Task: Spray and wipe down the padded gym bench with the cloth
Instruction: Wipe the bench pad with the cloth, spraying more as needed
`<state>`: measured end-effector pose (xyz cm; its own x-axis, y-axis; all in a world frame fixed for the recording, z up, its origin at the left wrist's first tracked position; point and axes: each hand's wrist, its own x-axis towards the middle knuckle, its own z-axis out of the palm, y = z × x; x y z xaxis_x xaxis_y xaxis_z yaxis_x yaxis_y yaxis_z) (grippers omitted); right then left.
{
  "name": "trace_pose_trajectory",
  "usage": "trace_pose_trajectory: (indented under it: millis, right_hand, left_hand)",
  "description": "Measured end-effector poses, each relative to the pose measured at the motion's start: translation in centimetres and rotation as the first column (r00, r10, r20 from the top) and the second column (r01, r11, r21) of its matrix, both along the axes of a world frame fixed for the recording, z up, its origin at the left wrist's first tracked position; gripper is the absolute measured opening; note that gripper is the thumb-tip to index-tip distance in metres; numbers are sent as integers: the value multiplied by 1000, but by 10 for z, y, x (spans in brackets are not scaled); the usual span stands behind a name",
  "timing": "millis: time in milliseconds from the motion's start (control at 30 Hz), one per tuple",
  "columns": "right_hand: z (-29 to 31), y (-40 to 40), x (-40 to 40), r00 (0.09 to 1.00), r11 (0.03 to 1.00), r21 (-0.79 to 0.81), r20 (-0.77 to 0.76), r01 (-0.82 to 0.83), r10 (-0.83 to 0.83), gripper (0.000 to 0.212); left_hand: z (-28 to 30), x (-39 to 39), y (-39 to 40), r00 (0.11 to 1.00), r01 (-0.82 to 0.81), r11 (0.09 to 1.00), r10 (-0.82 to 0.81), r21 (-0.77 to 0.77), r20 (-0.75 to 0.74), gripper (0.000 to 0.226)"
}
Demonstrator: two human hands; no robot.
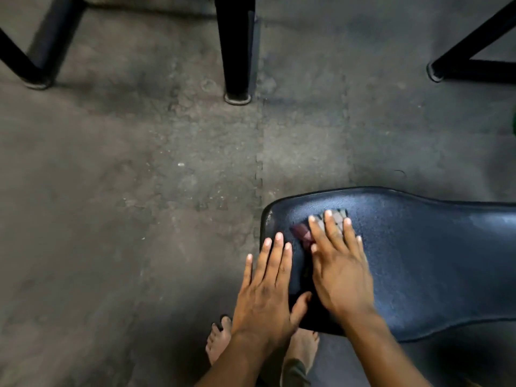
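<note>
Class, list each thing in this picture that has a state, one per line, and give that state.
Dark blue padded vinyl bench: mid-wipe, surface speckled.
Small grey and maroon cloth: pressed flat on bench.
Right hand: flat, pressing cloth.
Left hand: open, fingers straight at the bench end.

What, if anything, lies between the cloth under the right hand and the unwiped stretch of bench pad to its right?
Nothing visible. The right hand presses the cloth flat on the bench pad, whose surface runs bare to the frame's right edge.
</note>
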<state>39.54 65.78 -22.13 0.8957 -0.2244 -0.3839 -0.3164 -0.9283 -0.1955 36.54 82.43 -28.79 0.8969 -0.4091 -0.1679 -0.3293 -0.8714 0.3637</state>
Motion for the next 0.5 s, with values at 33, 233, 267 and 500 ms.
trace_pose_trajectory:
  millis: [33,233,267,500]
  right_hand:
    - [1,-2,15,1000,1000,3,17,12,-12,61]
    - [-10,28,92,971,972,-13,39,-235,236,59]
    - [-12,35,87,955,956,-9,42,-294,294,61]
    - [-12,5,28,988,994,58,128,-96,88,58]
  left_hand:
    - [-1,0,0,1000,-8,1000,8,2,6,100]
    - [-11,-2,-1,999,-10,1000,9,19,37,89]
    - [-12,-3,-2,1000,-8,1000,7,24,30,88]
    - [-9,-4,1,999,-8,1000,8,13,43,94]
